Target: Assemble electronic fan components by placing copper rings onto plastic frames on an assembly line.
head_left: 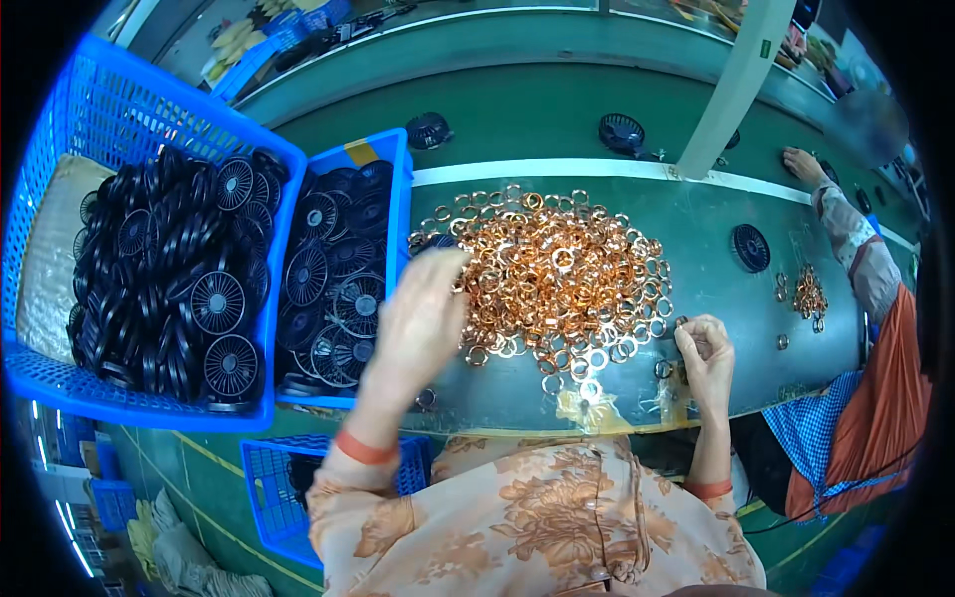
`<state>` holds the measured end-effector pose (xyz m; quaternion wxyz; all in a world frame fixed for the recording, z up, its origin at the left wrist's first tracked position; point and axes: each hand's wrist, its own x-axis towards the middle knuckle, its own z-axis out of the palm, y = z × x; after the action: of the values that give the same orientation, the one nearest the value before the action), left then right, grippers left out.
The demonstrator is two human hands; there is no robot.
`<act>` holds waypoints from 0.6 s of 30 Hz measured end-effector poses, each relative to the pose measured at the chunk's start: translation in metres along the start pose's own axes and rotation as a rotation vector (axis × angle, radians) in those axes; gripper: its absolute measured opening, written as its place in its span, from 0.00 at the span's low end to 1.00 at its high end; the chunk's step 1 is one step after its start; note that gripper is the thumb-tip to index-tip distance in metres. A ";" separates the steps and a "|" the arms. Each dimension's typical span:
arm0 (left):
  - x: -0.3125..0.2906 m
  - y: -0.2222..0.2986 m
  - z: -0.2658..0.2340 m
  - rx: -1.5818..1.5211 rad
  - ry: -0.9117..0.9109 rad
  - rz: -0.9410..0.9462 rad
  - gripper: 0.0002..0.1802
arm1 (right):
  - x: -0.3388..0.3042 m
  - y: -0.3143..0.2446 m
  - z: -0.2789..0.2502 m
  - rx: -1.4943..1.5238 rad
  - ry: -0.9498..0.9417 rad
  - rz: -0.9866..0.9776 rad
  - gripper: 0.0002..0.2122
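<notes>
Okay, main clutter is on your left: a large blue basket [109,90] loaded with black finned discs [159,318], then a smaller blue crate [400,199] right beside it with more of the same. The crate sits between the basket and the copper rings [557,264], so it crowds your left side. A white strip [557,170] crosses the green table [711,224] behind the rings; a pale post [731,95] stands at the far side, to the right. Single black discs lie past the strip, and one loose disc [751,248] sits to your right, near a small ring cluster [810,292]. A co-worker's hand [802,165] rests on the table at far right, well apart from yours. Yellowish tape [597,410] is on the near edge, just below the rings.

Rings are heaped mid-table in front of you, between your hands. Heap runs slightly longer left to right. No common direction: some lie flat, hole up, others tilt or stand on edge.

Your left hand [423,308] is blurred at the heap's left edge, fingers pointing away from you; can't tell its opening or hold. Your right hand [706,348] is half curled, thumb and forefinger nearly together; a small dark ring [681,321] shows at the tips, can't tell if gripped.
</notes>
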<state>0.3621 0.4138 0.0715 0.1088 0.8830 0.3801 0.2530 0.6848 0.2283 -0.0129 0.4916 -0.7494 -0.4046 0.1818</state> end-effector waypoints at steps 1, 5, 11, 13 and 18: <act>0.011 -0.013 -0.012 0.153 -0.126 0.023 0.32 | -0.003 0.003 0.000 0.233 0.027 0.013 0.02; 0.053 -0.054 -0.027 0.360 -0.575 -0.047 0.57 | -0.015 -0.020 0.008 0.552 -0.129 0.215 0.02; 0.077 -0.066 -0.013 0.288 -0.775 -0.092 0.57 | -0.025 -0.042 0.026 0.860 -0.232 0.275 0.14; 0.067 -0.077 -0.019 0.194 -0.642 -0.061 0.52 | -0.026 -0.046 0.029 1.009 -0.323 0.328 0.19; 0.061 -0.033 -0.032 -0.371 -0.187 -0.179 0.49 | -0.028 -0.030 0.034 1.178 -0.465 0.316 0.16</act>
<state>0.3608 0.4813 0.1079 0.3262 0.8301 0.3924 0.2249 0.6322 0.2316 -0.0050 0.6870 -0.3463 -0.2181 0.6004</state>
